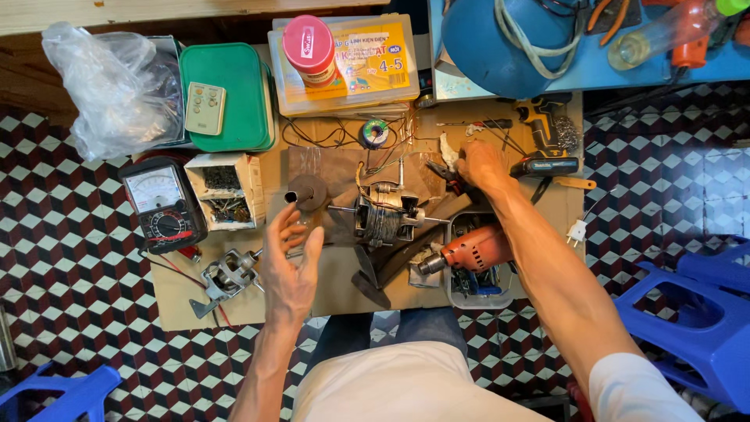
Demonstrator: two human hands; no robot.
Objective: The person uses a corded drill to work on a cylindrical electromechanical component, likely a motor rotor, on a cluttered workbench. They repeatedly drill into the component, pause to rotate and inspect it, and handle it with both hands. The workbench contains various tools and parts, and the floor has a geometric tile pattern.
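My left hand (291,262) hovers open, palm up, above the cardboard sheet (344,285), close to a small brown cone-shaped part (306,191). A fan motor with copper windings (381,215) sits in the middle of the cardboard. My right hand (480,166) reaches past the motor and closes on dark-handled pliers (449,176) by a white scrap. Another metal motor part (226,275) lies to the left of my left hand.
An analog multimeter (160,205) and a box of screws (223,191) sit at left. A red drill (469,254) lies in a tray at right. A green lidded box (230,98), plastic bag (109,82), cordless drill (547,129) and blue stools (695,312) surround the work area.
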